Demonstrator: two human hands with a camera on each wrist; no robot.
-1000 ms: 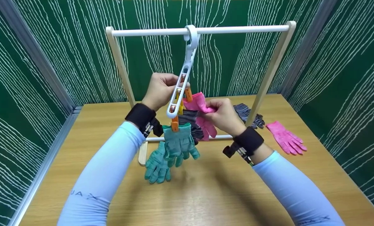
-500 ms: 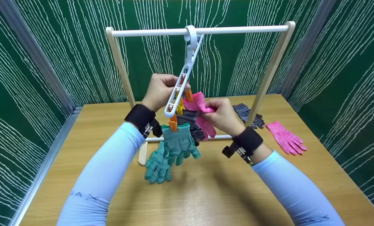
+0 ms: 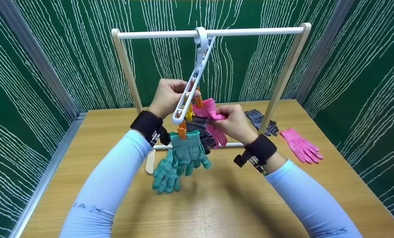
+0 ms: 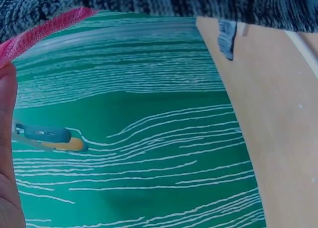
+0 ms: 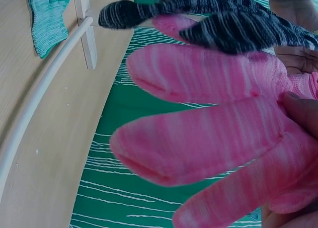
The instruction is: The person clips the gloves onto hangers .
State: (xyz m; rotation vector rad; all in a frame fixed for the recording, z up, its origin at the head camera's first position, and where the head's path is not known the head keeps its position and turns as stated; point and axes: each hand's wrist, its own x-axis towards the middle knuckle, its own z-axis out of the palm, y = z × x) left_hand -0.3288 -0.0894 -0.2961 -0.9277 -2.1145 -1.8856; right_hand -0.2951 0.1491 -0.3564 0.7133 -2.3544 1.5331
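With its thumb and fingers, my left hand [image 3: 168, 96] pinches an orange clothespin [image 3: 198, 100] under the white clip hanger [image 3: 202, 41]. The cuff of a pink knit glove [image 3: 206, 106] lies at that clothespin's tip; I cannot tell whether the tip grips it. My right hand [image 3: 234, 120] holds the same glove by its bunched edge, and its fingers [image 5: 198, 143] dangle in the right wrist view. Nearer the camera, a yellow clothespin [image 3: 188, 114] is by a dark striped glove [image 3: 198, 125], and another orange clothespin [image 3: 182, 130] holds a teal glove [image 3: 187, 148].
The hanger hooks over the white top rail [image 3: 249, 31] of a wooden-sided rack [image 3: 284, 79]. On the wooden table [image 3: 203, 211] lie a second teal glove [image 3: 166, 175], a dark striped glove [image 3: 255, 117] and a pink glove [image 3: 301, 144]. Green panels surround the table.
The hanger's near end has swung slightly left, carrying the teal glove's clothespin with it. Both hands keep their holds and have barely moved.
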